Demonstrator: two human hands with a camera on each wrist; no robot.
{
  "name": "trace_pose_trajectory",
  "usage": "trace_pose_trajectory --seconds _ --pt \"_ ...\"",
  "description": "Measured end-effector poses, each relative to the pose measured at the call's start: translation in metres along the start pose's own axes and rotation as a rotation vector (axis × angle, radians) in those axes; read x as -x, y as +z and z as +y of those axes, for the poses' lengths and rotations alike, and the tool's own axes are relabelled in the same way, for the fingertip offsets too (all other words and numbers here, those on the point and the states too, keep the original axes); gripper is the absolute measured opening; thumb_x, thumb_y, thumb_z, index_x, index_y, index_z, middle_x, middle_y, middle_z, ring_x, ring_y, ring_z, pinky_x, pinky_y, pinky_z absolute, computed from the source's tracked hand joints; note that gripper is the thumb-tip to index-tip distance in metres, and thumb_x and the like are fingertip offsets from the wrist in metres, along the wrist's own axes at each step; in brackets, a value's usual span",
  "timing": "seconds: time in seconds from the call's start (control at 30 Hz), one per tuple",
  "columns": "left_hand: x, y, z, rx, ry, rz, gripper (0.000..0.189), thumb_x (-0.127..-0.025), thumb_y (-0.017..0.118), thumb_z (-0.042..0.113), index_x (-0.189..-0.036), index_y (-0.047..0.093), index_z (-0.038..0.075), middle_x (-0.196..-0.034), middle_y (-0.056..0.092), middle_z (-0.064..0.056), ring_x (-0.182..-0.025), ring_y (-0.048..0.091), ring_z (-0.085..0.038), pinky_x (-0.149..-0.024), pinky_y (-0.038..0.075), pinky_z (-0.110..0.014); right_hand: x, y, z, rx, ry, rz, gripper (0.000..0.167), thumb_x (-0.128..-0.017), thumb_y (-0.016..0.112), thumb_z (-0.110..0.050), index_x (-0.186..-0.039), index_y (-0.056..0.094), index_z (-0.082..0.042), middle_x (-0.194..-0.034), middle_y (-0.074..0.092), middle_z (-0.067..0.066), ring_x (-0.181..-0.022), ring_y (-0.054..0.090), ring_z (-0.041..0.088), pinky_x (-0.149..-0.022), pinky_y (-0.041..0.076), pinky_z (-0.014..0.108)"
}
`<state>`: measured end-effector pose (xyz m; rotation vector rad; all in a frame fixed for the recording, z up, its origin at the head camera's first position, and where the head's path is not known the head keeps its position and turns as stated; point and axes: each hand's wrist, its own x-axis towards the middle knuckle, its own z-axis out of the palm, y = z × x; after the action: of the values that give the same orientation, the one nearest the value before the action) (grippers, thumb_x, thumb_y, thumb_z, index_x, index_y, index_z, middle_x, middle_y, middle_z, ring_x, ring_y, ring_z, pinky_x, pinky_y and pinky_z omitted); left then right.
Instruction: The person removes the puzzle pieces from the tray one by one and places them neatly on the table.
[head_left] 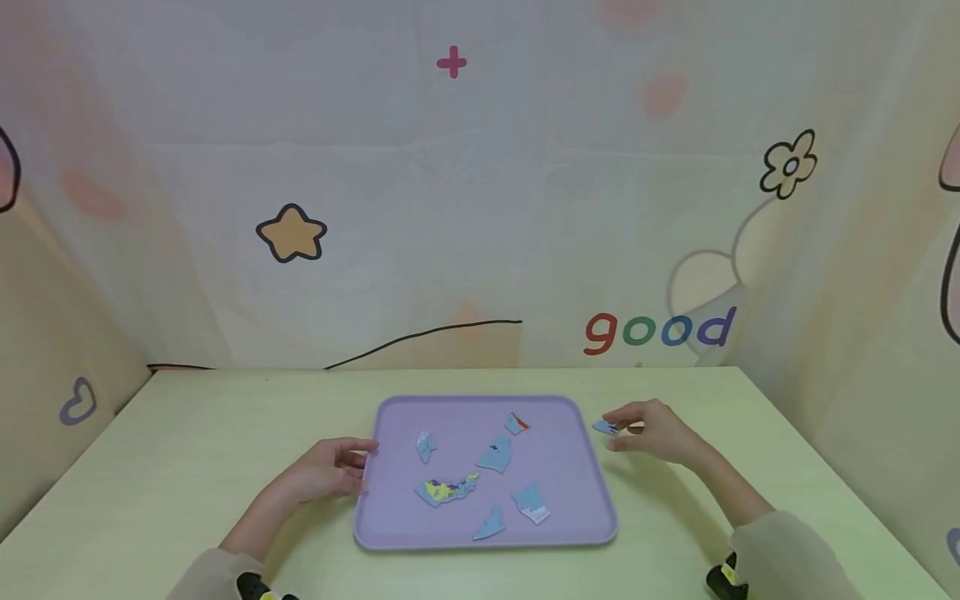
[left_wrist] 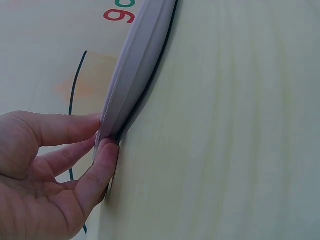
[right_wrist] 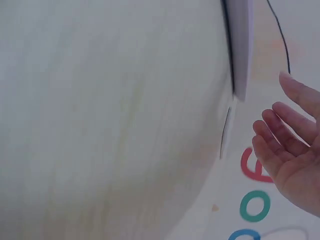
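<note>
A lavender tray lies on the pale green table and holds several torn-looking blue puzzle pieces. The largest is a blue and yellow cluster. My left hand is at the tray's left edge. In the left wrist view the left hand pinches the tray rim between forefinger and thumb. My right hand hovers just right of the tray, its fingers loosely extended beside a small blue piece that lies off the tray. In the right wrist view the right hand stays apart from that piece, which shows edge-on.
Cloth walls printed with a star, a flower and the word "good" close in the table at the back and on both sides. Bare tabletop shows left, right and behind the tray.
</note>
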<state>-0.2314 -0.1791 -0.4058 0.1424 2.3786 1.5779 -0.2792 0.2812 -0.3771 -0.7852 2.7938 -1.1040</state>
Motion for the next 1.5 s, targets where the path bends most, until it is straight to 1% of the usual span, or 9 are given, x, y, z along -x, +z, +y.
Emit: trace_pose_trajectory --seconds 0.17,0.27,0.43,0.6,0.7,0.8,1.07,1.37,1.5 --pt "0.000 0.001 0.001 0.000 -0.006 0.005 0.061 -0.068 0.068 -0.012 -0.125 0.048 -0.008 -0.100 0.054 -0.017 -0.084 0.056 -0.020 -0.071 0.050 -0.029 0.001 0.011 -0.014 -0.047 -0.058 -0.029 0.040 -0.075 0.073 -0.011 -0.106 0.061 0.012 -0.103 0.063 0.022 -0.092 0.058 0.027 -0.083 0.049 0.038" --pt "0.000 0.001 0.002 0.010 -0.006 0.003 0.061 -0.068 0.067 -0.012 -0.125 0.047 -0.009 -0.100 0.054 -0.017 -0.084 0.056 -0.019 -0.070 0.050 -0.029 0.001 0.017 -0.027 -0.086 -0.045 -0.074 0.041 -0.075 0.073 -0.009 -0.107 0.060 0.013 -0.106 0.061 0.024 -0.095 0.057 0.034 -0.086 0.046 0.043" --pt "0.000 0.001 0.002 0.004 -0.001 -0.002 0.060 -0.068 0.067 -0.012 -0.125 0.047 -0.009 -0.100 0.054 -0.018 -0.085 0.056 -0.020 -0.071 0.050 -0.029 0.002 0.031 -0.043 -0.143 -0.055 -0.140 0.042 -0.074 0.073 -0.008 -0.108 0.059 0.012 -0.108 0.060 0.023 -0.098 0.055 0.037 -0.088 0.045 0.044" --pt "-0.001 0.002 0.002 -0.011 -0.023 0.011 0.059 -0.069 0.068 -0.011 -0.124 0.049 -0.007 -0.099 0.055 -0.017 -0.085 0.055 -0.020 -0.070 0.050 -0.028 0.001 0.044 -0.050 -0.150 -0.083 -0.202 0.042 -0.074 0.073 -0.010 -0.108 0.060 0.011 -0.107 0.060 0.021 -0.101 0.056 0.035 -0.088 0.045 0.041" --pt "-0.001 0.003 0.003 -0.011 -0.036 0.017 0.058 -0.069 0.068 -0.011 -0.124 0.050 -0.006 -0.099 0.054 -0.016 -0.084 0.054 -0.020 -0.069 0.050 -0.028 0.001 0.049 -0.051 -0.143 -0.103 -0.213 0.042 -0.073 0.075 -0.011 -0.107 0.062 0.010 -0.105 0.062 0.020 -0.100 0.057 0.033 -0.087 0.046 0.041" --pt "-0.001 0.003 0.003 -0.012 -0.029 0.014 0.059 -0.069 0.068 -0.011 -0.124 0.049 -0.006 -0.100 0.055 -0.017 -0.084 0.055 -0.020 -0.069 0.050 -0.029 0.000 0.053 -0.052 -0.137 -0.110 -0.231 0.044 -0.072 0.076 -0.014 -0.107 0.062 0.009 -0.106 0.062 0.018 -0.100 0.057 0.030 -0.086 0.046 0.041" --pt "0.002 0.001 0.001 -0.007 -0.002 0.005 0.059 -0.069 0.069 -0.010 -0.124 0.049 -0.007 -0.101 0.055 -0.017 -0.086 0.056 -0.020 -0.070 0.050 -0.029 -0.004 0.062 -0.056 -0.082 -0.139 -0.291 0.045 -0.069 0.078 -0.017 -0.107 0.064 0.004 -0.106 0.062 0.012 -0.098 0.057 0.024 -0.085 0.048 0.038" --pt "0.002 0.001 0.000 -0.010 0.008 -0.004 0.060 -0.069 0.069 -0.008 -0.125 0.048 -0.007 -0.101 0.054 -0.018 -0.087 0.056 -0.020 -0.071 0.050 -0.030 -0.007 0.071 -0.059 0.070 -0.209 -0.275 0.046 -0.064 0.081 -0.016 -0.103 0.066 0.003 -0.099 0.063 0.005 -0.088 0.055 0.012 -0.080 0.046 0.025" --pt "0.001 0.001 0.000 -0.006 0.000 -0.004 0.061 -0.069 0.069 -0.009 -0.126 0.047 -0.007 -0.102 0.053 -0.017 -0.087 0.055 -0.021 -0.070 0.049 -0.030 -0.008 0.072 -0.063 0.135 -0.196 -0.274 0.048 -0.061 0.082 -0.019 -0.103 0.068 0.000 -0.098 0.061 0.002 -0.086 0.053 0.011 -0.079 0.043 0.023"
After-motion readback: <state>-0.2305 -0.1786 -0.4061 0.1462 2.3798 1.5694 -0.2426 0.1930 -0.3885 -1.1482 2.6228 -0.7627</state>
